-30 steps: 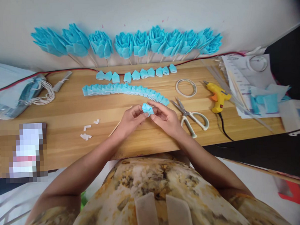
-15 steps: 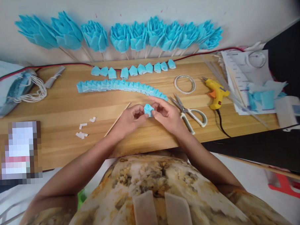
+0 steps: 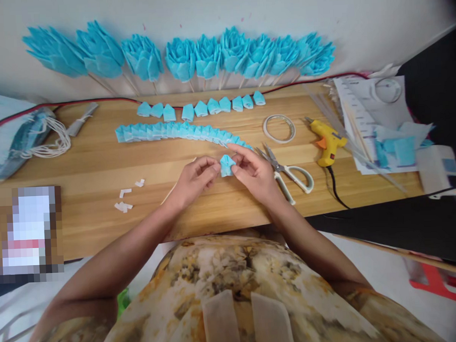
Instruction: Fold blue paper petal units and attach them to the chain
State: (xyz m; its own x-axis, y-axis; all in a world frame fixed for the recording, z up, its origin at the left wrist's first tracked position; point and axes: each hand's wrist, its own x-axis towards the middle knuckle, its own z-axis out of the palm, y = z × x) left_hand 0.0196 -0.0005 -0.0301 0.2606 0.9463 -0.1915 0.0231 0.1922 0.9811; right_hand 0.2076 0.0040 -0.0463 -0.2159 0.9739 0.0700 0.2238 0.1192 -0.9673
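Note:
My left hand (image 3: 192,180) and my right hand (image 3: 253,175) meet over the middle of the wooden table (image 3: 99,166). Between their fingertips sits a small blue folded paper bud (image 3: 226,165), pinched from both sides. A thin wooden stick (image 3: 168,195) runs down to the left under my left hand, mostly hidden by it. Just beyond my hands lies a long overlapping row of blue folded petals (image 3: 173,132), and behind that a shorter row of separate petals (image 3: 200,107).
Several finished blue paper flowers on sticks (image 3: 185,57) lean against the wall. To the right lie scissors (image 3: 288,171), a tape ring (image 3: 280,128), a yellow glue gun (image 3: 327,141) and papers (image 3: 377,124). White paper scraps (image 3: 125,198) and a bag with cord (image 3: 37,136) lie left.
Both hands have kept the bud pinched and shifted it slightly. The view has drifted a little, so the table items sit a bit higher and more to the left than a second ago.

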